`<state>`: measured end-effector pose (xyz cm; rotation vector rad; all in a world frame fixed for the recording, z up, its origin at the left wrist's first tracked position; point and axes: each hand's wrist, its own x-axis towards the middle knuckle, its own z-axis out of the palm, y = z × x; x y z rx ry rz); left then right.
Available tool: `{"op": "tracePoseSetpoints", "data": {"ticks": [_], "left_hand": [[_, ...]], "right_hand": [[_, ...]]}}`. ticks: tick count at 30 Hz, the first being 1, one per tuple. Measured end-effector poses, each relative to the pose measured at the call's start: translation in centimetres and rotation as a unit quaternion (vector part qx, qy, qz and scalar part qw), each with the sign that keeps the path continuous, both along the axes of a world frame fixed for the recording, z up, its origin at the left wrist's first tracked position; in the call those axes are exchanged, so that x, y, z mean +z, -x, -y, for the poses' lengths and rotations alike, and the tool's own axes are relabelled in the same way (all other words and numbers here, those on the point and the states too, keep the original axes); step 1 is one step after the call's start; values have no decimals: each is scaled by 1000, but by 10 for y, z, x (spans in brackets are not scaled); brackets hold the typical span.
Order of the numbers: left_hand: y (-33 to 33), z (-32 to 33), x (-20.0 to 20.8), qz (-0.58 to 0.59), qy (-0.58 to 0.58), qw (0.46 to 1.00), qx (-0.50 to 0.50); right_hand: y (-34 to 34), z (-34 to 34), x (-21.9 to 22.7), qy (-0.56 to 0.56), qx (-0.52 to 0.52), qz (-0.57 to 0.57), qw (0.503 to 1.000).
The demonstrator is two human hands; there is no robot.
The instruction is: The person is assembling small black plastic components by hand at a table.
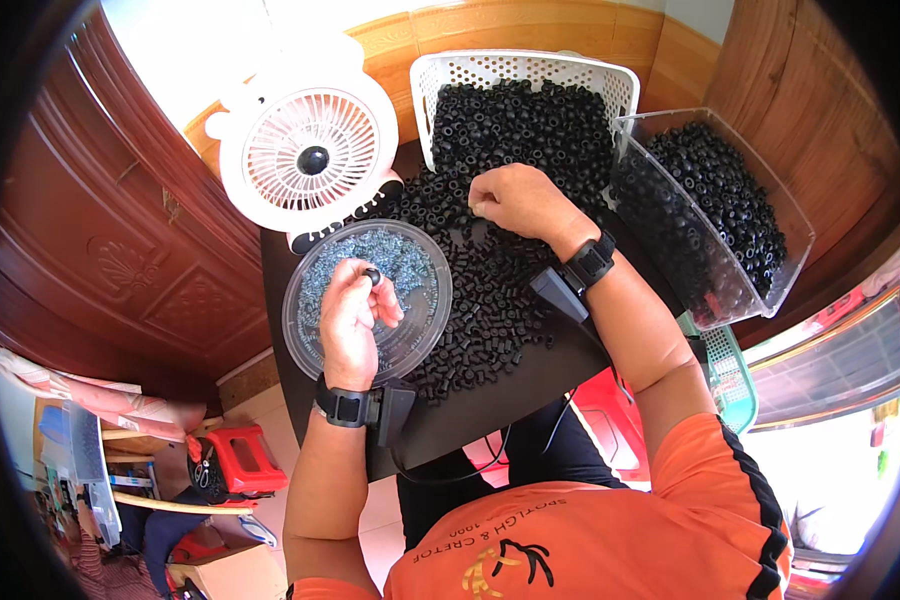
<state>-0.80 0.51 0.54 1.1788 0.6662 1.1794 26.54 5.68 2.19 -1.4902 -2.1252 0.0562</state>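
Note:
My left hand (352,325) is raised over a round clear tub (300,352) of small bluish translucent pieces (385,252). Between its thumb and forefinger sits a small black cylindrical plastic piece (372,275), while the other fingers curl loosely. Over the far part of a spread of black pieces (475,320), my right hand (520,203) is closed, its fingers bent down and together. Whatever those fingertips grip, if anything, is hidden. Both wrists wear black straps with a box-shaped unit.
Behind the pile stands a white perforated basket (425,85) of black rings, with a clear plastic bin (760,210) of similar rings to its right. A white fan (310,160) stands at the back left. The dark table's front edge (440,440) is close to my body.

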Motion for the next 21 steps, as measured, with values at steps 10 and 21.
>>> {"op": "tracePoseSetpoints", "data": {"ticks": [10,21], "left_hand": [[-1,1,2,-22,11,1000,-2],[-6,5,4,-90,0,995,-37]], "right_hand": [[24,8,-8,84,58,66,993],[28,4,-18,82,50,110,989]]}}
